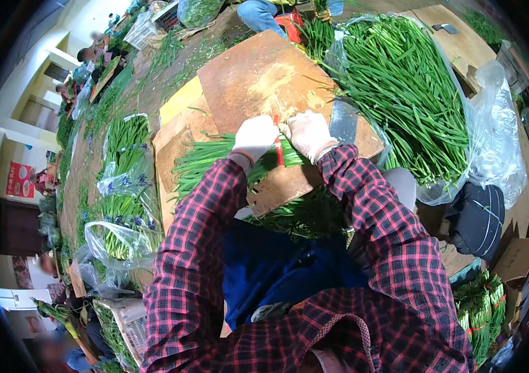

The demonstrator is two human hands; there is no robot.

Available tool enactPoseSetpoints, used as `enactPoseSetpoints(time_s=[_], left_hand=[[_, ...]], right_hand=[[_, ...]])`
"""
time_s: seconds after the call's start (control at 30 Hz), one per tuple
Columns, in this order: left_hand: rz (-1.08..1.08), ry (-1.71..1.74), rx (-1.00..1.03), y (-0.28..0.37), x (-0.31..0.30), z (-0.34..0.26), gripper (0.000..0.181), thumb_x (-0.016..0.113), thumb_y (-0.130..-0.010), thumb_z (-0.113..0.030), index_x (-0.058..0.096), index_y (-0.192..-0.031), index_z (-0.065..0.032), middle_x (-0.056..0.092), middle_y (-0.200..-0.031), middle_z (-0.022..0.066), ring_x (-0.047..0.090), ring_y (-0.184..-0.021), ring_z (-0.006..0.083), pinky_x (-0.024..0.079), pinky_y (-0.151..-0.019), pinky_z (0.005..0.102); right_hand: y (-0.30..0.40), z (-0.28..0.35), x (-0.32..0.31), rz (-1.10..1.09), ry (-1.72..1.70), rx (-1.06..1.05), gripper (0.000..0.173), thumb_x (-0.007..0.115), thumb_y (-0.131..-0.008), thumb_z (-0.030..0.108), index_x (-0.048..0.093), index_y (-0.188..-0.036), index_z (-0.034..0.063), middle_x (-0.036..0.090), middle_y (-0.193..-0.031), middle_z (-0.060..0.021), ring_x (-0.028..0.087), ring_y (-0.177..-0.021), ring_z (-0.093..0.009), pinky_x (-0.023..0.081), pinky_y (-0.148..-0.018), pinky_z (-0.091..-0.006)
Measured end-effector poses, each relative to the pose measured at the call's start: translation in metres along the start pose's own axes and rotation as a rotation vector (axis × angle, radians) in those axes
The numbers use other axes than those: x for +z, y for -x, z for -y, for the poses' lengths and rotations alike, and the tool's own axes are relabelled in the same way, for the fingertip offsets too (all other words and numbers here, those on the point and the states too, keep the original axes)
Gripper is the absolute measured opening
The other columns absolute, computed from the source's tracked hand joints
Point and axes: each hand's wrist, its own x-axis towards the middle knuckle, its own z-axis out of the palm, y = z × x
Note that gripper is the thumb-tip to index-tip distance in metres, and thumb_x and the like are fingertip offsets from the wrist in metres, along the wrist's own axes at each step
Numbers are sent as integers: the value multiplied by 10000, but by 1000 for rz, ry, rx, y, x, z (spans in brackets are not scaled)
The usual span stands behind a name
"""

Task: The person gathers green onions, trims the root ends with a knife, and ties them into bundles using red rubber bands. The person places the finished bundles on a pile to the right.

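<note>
A bunch of long green leafy stalks, like garlic chives [213,158], lies across the wooden board [278,191] before me. Around it runs a red tie band [279,149], its upper end standing up between my hands. My left hand [257,135], in a pale glove, rests over the bunch just left of the band, fingers curled. Just right of the band, my right hand [310,133], gloved too, has its fingers bent at the bunch's stem end. Both hands are close together, and glare hides exactly what the fingertips pinch.
A large plastic-lined heap of green stalks [404,93] stands at the right. Plastic-wrapped bunches [127,186] lie at the left. Banded bunches [481,307] stand at lower right, near a black bundle [476,219]. A person in jeans [259,16] sits beyond the board; others work at far left.
</note>
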Motion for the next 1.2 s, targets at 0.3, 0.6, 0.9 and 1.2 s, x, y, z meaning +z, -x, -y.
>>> enactPoseSetpoints(time_s=[0.3,0.6,0.9,1.2], left_hand=[[638,370,50,-27,-26,35,260,631,-820,-351,658,-844,-93,602,-659,116,530,-590,296,438,-581,388],[614,348,247,-31,-32,53,304,680,-745,-274,634,-1007,-127,673,-965,118,614,-903,363,493,-778,397],[757,351,-1,-46,-53,37,243,585,-835,-285,702,-909,-85,667,-826,145,595,-716,268,477,-702,375],[333,493,-93,-13,-39,26,143,654,-794,-204,686,-858,-80,637,-772,104,623,-749,273,497,-686,337]], right_hand=[[13,14,-30,-249,-101,11,177,605,-849,241,669,-927,96,640,-876,-129,586,-885,-314,471,-783,-408],[28,42,-7,-181,-695,-130,154,650,-811,201,701,-907,91,646,-779,-156,622,-680,-268,480,-608,-374],[15,56,-3,-65,-1170,-18,116,589,-859,104,648,-781,41,569,-699,-81,524,-651,-160,443,-607,-295],[31,58,29,-378,-144,-140,145,546,-875,164,618,-863,38,574,-699,-128,590,-671,-275,469,-616,-357]])
